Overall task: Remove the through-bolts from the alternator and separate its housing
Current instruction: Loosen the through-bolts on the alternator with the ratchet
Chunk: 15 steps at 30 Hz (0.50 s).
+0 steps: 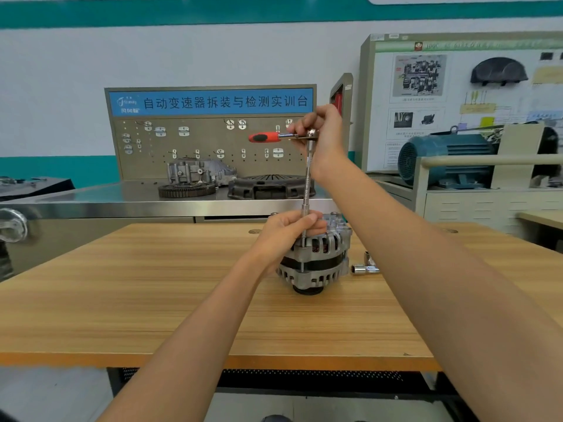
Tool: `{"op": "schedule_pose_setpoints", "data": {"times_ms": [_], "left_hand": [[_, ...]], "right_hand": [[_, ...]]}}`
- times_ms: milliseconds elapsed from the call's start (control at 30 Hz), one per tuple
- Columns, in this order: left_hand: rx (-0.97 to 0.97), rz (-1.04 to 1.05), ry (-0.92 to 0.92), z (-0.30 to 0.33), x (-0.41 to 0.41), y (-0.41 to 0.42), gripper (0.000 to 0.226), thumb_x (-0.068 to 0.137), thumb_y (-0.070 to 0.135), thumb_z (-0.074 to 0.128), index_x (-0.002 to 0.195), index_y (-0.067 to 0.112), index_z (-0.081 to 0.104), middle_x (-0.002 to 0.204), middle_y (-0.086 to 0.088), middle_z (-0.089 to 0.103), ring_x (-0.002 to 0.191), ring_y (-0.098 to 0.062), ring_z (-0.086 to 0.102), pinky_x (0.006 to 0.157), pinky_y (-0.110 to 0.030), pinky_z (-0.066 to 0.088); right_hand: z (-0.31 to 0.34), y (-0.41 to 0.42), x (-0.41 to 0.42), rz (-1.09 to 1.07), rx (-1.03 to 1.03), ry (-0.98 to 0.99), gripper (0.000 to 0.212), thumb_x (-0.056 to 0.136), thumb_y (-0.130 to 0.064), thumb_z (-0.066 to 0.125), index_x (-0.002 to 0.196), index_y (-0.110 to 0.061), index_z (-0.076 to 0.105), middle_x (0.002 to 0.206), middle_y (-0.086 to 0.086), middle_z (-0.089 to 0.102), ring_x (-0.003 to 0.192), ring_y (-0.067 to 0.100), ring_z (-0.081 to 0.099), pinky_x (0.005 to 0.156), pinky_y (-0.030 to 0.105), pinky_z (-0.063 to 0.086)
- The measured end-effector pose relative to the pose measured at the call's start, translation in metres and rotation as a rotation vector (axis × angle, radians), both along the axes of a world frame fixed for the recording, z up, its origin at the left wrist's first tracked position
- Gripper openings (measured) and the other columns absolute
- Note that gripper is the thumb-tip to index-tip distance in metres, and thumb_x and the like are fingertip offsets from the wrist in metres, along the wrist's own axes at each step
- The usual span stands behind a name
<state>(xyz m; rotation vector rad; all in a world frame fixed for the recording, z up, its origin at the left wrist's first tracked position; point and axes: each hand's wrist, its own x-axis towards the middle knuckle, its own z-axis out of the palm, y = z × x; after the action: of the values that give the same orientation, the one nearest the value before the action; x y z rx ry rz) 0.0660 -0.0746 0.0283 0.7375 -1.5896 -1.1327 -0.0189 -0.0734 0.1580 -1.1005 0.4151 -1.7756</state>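
Counted from the alternator (315,257) on my table

One alternator stands on one wooden table (182,300), and two hands are at it: my left hand (285,236) on its top, my right hand (320,132) high above it. One ratchet (275,137) with a red handle sits on one long extension bar (307,190) running straight down to the alternator. Just right of the alternator lie two loose sockets (364,268), touching each other. Behind the alternator, on one steel bench (91,196), I count one ring gear (186,189), one clutch cover (268,185) and one grey housing (199,172), below one pegboard (210,147). Far right of it stands one blue motor (441,159).
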Motion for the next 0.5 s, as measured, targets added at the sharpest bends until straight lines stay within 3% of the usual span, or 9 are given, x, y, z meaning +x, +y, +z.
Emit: {"op": "schedule_pose_setpoints", "data": {"times_ms": [100, 167, 233, 300, 367, 500], "left_hand": [[-0.005, -0.004, 0.0, 0.0, 0.0, 0.001, 0.019, 0.096, 0.014, 0.055, 0.108, 0.008, 0.068, 0.101, -0.005, 0.074, 0.099, -0.013, 0.069, 0.096, -0.026, 0.049], [-0.019, 0.005, 0.002, -0.001, 0.0, 0.002, 0.018, 0.096, 0.015, 0.054, 0.103, 0.01, 0.07, 0.097, -0.001, 0.075, 0.096, -0.008, 0.069, 0.094, -0.025, 0.048], [-0.025, 0.016, 0.016, -0.001, -0.001, 0.004, 0.017, 0.097, 0.015, 0.053, 0.095, 0.014, 0.07, 0.088, 0.005, 0.075, 0.089, -0.004, 0.069, 0.092, -0.025, 0.047], [-0.023, 0.02, 0.016, -0.001, -0.001, 0.005, 0.018, 0.097, 0.017, 0.054, 0.099, 0.012, 0.07, 0.093, 0.001, 0.075, 0.093, -0.008, 0.069, 0.099, -0.03, 0.046], [-0.003, 0.027, 0.013, 0.0, -0.001, 0.005, 0.022, 0.096, 0.018, 0.055, 0.108, 0.006, 0.069, 0.101, -0.006, 0.074, 0.1, -0.014, 0.069, 0.105, -0.036, 0.043], [0.017, 0.011, 0.007, 0.003, -0.001, 0.004, 0.019, 0.096, 0.021, 0.055, 0.106, 0.012, 0.068, 0.1, -0.002, 0.074, 0.098, -0.011, 0.069, 0.1, -0.028, 0.045]], "right_hand": [[-0.017, 0.003, 0.014, -0.693, -0.188, 0.507, 0.023, 0.094, -0.015, 0.04, 0.075, -0.008, 0.051, 0.07, -0.002, 0.05, 0.067, 0.011, 0.049, 0.066, 0.023, 0.04], [-0.036, 0.001, 0.017, -1.211, -0.312, 0.968, 0.018, 0.087, -0.02, 0.046, 0.096, -0.007, 0.053, 0.093, 0.001, 0.052, 0.091, 0.017, 0.048, 0.095, 0.033, 0.038], [-0.045, -0.001, 0.018, -1.456, -0.315, 1.174, 0.035, 0.081, -0.024, 0.047, 0.11, -0.007, 0.052, 0.107, 0.006, 0.051, 0.107, 0.023, 0.045, 0.114, 0.038, 0.017], [-0.042, -0.002, 0.017, -1.356, -0.361, 1.042, 0.027, 0.082, -0.024, 0.049, 0.103, -0.009, 0.054, 0.101, 0.002, 0.05, 0.103, 0.021, 0.045, 0.109, 0.036, 0.022], [-0.03, 0.0, 0.016, -1.009, -0.344, 0.777, 0.009, 0.088, -0.019, 0.049, 0.08, -0.014, 0.051, 0.084, -0.004, 0.047, 0.087, 0.015, 0.044, 0.089, 0.032, 0.035], [-0.004, -0.002, 0.006, -0.25, -0.091, 0.241, 0.043, 0.094, -0.015, 0.036, 0.052, -0.012, 0.04, 0.052, 0.001, 0.042, 0.054, 0.015, 0.041, 0.058, 0.024, 0.043]]}}
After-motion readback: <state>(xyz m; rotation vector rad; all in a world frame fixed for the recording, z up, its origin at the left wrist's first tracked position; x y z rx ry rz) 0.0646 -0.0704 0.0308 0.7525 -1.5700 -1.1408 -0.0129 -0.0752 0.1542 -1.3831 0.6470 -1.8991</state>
